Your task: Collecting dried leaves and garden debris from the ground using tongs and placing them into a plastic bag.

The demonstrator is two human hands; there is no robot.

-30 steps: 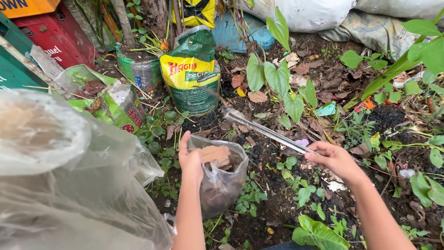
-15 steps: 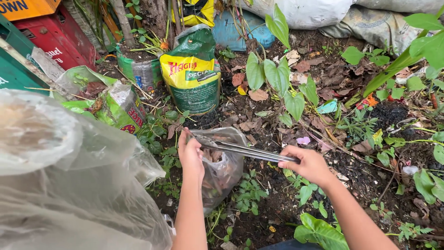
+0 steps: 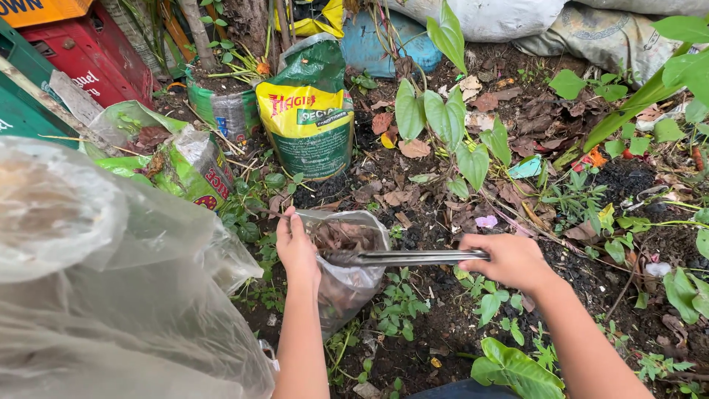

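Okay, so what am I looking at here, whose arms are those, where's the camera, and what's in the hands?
The camera sits on a person's head and looks down, so the two bare arms are their own. The left hand holds open a small clear plastic bag with dry brown leaves inside. The right hand grips long metal tongs, their tips in the bag's mouth. Below is dark soil with weeds and fallen leaves. Behind stands a green and yellow sack; a big clear plastic bag fills the near left.

A messy garden corner outside.

Dark dirt with dry leaves and small green plants lies all around a green and yellow soil bag. Left of the bag are plastic crates. Behind it stand tree stems and full sacks.
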